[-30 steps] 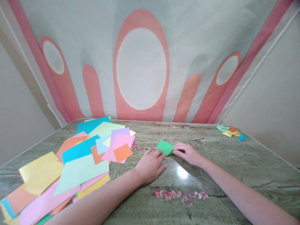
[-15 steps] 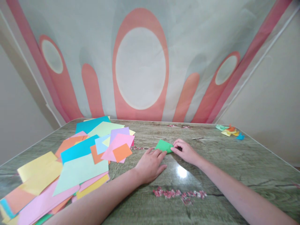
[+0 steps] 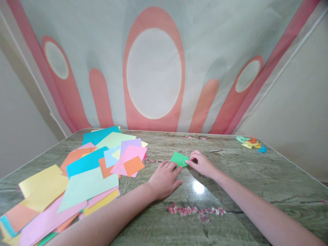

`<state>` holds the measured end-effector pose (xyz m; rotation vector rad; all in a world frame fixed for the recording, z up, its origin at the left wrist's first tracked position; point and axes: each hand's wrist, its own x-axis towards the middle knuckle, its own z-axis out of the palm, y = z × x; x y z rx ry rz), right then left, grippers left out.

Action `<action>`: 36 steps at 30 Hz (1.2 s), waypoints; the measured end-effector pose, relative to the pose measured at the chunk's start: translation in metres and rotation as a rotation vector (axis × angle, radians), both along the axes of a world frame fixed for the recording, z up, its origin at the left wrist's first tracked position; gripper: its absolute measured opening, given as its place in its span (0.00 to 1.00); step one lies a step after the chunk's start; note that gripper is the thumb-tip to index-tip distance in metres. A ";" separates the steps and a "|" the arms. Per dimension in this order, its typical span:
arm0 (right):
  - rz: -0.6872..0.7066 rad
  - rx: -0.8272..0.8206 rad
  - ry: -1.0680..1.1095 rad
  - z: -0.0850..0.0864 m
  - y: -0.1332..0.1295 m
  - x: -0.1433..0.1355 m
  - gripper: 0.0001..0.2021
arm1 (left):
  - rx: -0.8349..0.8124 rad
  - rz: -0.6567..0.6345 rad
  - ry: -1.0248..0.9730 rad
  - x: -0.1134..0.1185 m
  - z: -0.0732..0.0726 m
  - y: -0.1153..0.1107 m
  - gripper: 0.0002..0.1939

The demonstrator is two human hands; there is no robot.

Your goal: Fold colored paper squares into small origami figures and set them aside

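A small green sheet of paper (image 3: 179, 158) lies on the wood-patterned table, with a fold line showing on its right part. My left hand (image 3: 165, 179) rests flat with its fingers spread, the fingertips pressing on the paper's near left edge. At the paper's right corner, my right hand (image 3: 202, 164) pinches the edge between thumb and forefinger. The near edge of the sheet is partly hidden under my left fingers.
Many coloured paper sheets (image 3: 89, 186) overlap across the table's left side, an orange square (image 3: 134, 166) nearest my left hand. Several small folded paper pieces (image 3: 252, 142) sit at the far right. A printed backdrop (image 3: 153, 126) rises behind the table's back edge.
My right thumb and fingers have shifted slightly at the green paper's right corner. More of the paper's right part and its fold line shows. My left hand stays nearly in place.
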<state>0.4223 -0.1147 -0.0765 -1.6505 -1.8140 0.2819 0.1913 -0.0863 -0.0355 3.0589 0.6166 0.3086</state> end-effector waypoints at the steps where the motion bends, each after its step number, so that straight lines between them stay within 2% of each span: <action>1: -0.008 0.000 -0.004 0.000 0.000 -0.001 0.11 | 0.001 -0.001 0.000 0.000 0.000 0.000 0.25; 36: -0.060 -0.005 0.002 0.001 0.001 -0.005 0.10 | 0.035 -0.013 0.010 0.002 0.001 0.002 0.24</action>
